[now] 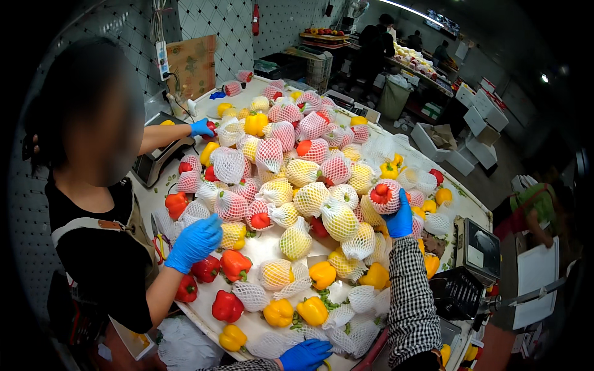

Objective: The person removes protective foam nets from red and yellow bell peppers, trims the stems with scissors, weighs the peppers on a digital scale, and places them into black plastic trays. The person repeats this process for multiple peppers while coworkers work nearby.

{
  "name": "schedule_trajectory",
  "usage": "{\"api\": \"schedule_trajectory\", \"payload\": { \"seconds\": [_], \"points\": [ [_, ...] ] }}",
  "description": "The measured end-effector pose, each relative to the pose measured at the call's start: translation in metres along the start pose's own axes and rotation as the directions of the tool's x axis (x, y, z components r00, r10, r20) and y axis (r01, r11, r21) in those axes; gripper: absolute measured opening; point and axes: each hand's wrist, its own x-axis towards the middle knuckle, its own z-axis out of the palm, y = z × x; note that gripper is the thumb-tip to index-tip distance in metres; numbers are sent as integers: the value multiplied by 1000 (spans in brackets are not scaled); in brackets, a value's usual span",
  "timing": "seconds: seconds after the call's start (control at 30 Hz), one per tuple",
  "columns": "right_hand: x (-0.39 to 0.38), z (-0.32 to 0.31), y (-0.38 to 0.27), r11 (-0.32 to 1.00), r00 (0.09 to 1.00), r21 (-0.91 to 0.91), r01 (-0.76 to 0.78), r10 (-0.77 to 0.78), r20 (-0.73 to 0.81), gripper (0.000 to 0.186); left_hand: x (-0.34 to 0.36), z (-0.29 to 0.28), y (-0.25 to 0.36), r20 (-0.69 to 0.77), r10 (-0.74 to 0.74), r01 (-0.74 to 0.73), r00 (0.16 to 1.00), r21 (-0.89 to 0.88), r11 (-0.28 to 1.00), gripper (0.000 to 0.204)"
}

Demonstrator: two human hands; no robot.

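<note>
My right hand (pixel 399 217), in a blue glove, is raised over the right side of the pile and closed round a red bell pepper (pixel 381 195) in a white foam net. At the lower edge my left hand (pixel 304 354), also gloved, has its fingers curled beside a yellow curved thing, mostly cut off by the frame. Loose foam nets (pixel 337 337) lie close to it. Yellow bell peppers (pixel 312 311) without nets lie just beyond. Netted peppers (pixel 312 198) are heaped across the table, and bare red peppers (pixel 228 306) lie at the near left.
A co-worker at the left has one gloved hand (pixel 195 244) over the peppers and another (pixel 202 128) at a red pepper. Scissors (pixel 161 242) lie beside that person. Scales (pixel 479 250) stand at the right and left table edges. White boxes (pixel 458 157) stand beyond.
</note>
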Motion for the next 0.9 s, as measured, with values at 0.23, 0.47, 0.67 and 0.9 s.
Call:
{"api": "schedule_trajectory", "payload": {
  "seconds": [0.23, 0.47, 0.67, 0.9],
  "points": [
    [-13, -25, -25, 780, 905, -553, 294, -413, -101, 51, 1, -1, 3, 42, 53, -58, 998, 128, 990, 61],
    [-44, 33, -6, -368, 696, -887, 280, -558, 451, 46, -4, 5, -1, -2, 55, -55, 998, 115, 992, 64],
    [-51, 153, 81, -203, 743, -749, 631, -120, 659, 63, -4, 5, -2, -87, 63, -58, 994, 61, 996, 55],
    [0, 190, 121, -510, 952, -808, 297, 222, 210, 99, 0, -5, 3, -218, 116, -109, 969, 41, 993, 44]
  ]
}}
